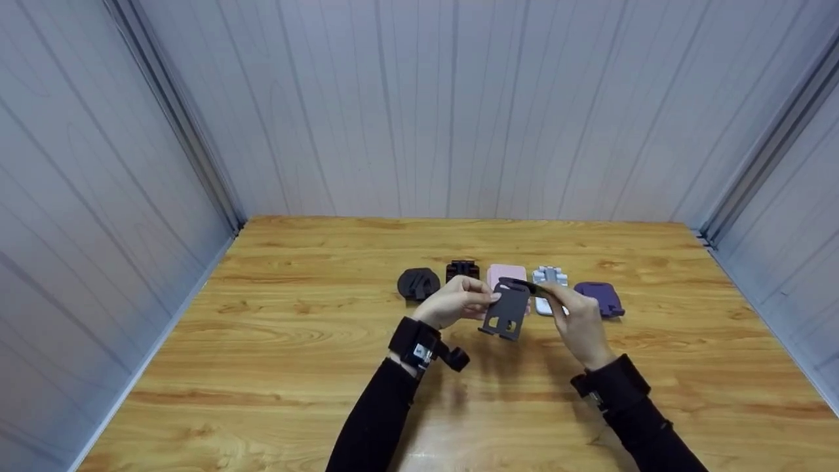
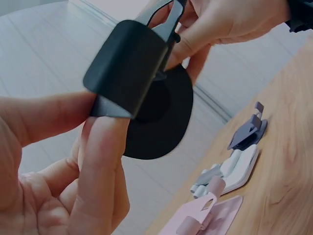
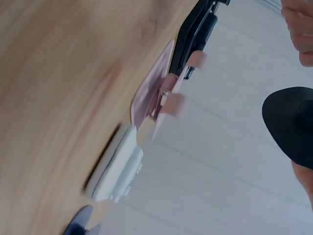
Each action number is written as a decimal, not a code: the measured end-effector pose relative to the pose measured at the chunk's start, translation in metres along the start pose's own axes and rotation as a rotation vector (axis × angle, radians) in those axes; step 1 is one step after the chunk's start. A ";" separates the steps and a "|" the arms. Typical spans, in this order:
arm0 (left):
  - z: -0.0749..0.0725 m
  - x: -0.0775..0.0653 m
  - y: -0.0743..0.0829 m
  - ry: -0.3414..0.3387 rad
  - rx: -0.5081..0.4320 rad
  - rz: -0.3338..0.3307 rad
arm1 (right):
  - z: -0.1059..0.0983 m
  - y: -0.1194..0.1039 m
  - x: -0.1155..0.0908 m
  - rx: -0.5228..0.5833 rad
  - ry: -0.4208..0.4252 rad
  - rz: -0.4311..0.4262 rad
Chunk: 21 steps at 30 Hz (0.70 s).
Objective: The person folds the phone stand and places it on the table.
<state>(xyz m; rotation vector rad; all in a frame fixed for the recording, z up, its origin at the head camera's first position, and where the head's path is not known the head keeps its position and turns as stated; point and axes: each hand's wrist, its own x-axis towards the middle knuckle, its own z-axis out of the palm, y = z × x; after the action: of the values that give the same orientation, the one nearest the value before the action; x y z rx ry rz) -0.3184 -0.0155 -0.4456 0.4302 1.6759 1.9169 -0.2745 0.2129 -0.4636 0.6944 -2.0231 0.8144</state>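
Observation:
A black phone stand (image 1: 510,312) is held up off the table between both hands. Its flat plate has cut-outs and a curved lip. Thumb and fingers of my left hand (image 1: 457,303) pinch the plate's edge; in the left wrist view the left hand (image 2: 63,161) grips beside the lip. On the other side, my right hand (image 1: 580,322) holds the stand close to its joint, partly hiding it. The stand's rounded base (image 2: 161,122) shows behind the plate, and the right wrist view catches this base (image 3: 293,122) at its right edge.
Behind the hands, a row of stands lies on the wooden table (image 1: 295,367): a round black one (image 1: 418,284), another black one (image 1: 462,270), a pink one (image 1: 506,271), a white one (image 1: 550,278) and a purple one (image 1: 599,297). Pale panels (image 1: 419,111) enclose the table.

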 end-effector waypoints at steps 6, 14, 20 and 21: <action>0.001 -0.001 0.000 -0.003 0.031 -0.014 | 0.000 0.000 -0.001 -0.021 0.012 -0.079; 0.005 -0.001 0.001 0.007 0.050 0.020 | -0.003 0.003 -0.003 -0.005 0.010 -0.034; 0.008 -0.006 0.010 0.135 0.204 0.172 | -0.004 0.003 0.003 0.087 0.017 0.086; 0.009 -0.007 0.012 0.164 0.247 0.190 | -0.006 -0.002 0.006 0.106 0.019 0.098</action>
<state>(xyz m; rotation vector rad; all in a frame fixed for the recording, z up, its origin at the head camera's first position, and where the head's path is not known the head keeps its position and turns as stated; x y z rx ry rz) -0.3099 -0.0138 -0.4316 0.5572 2.0561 1.9276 -0.2728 0.2149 -0.4552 0.6481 -2.0217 0.9874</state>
